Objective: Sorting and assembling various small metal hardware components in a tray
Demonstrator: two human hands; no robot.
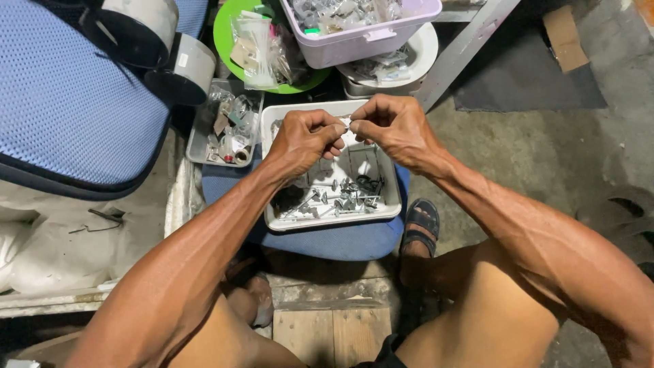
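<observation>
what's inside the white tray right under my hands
The white tray holds a loose pile of small metal hardware, screw-like pieces and fittings, mostly at its near end. The left hand and right hand cover its far part, so what lies there is hidden.

Soft, even light falls from above, bright on both forearms and the white tray (272, 221). Deep shadow fills the gap beneath the knees. Focus is sharp centrally; wide-angle distortion stretches the edges, and the concrete floor (545, 150) looks dimmer.
</observation>
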